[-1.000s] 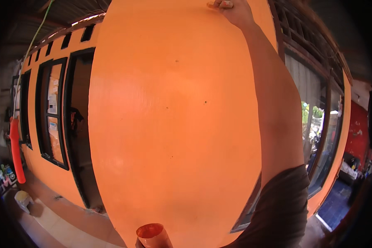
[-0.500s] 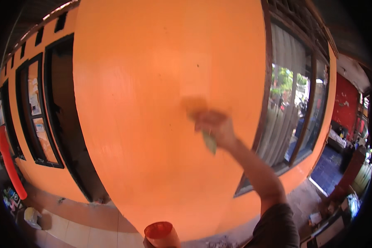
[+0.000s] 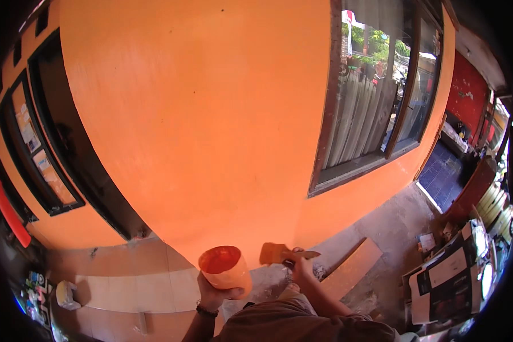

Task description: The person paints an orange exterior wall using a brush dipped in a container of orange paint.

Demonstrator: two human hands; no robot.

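Observation:
My left hand (image 3: 212, 293) is wrapped round the lower part of an orange paint container (image 3: 228, 272), held tilted with its open top toward me. Orange paint coats its inner wall. Just to its right, my right hand (image 3: 300, 264) grips a paintbrush (image 3: 276, 254) by the handle. The broad bristles are orange and point left toward the container, apart from its rim. Both hands are low in front of my body, before the orange wall (image 3: 199, 148), which carries a few small dark spots.
A brown-framed window (image 3: 370, 91) is at the right of the wall, a dark doorway (image 3: 80, 137) at the left. An orange-stained board (image 3: 353, 268) lies on the grey floor. Cardboard boxes (image 3: 447, 282) stand at the right. A small pale stool-like object (image 3: 67, 295) sits on the tiles.
My right hand has come down from the wall with the paintbrush to beside the container. The view has tilted down, and my left hand and the whole container now show.

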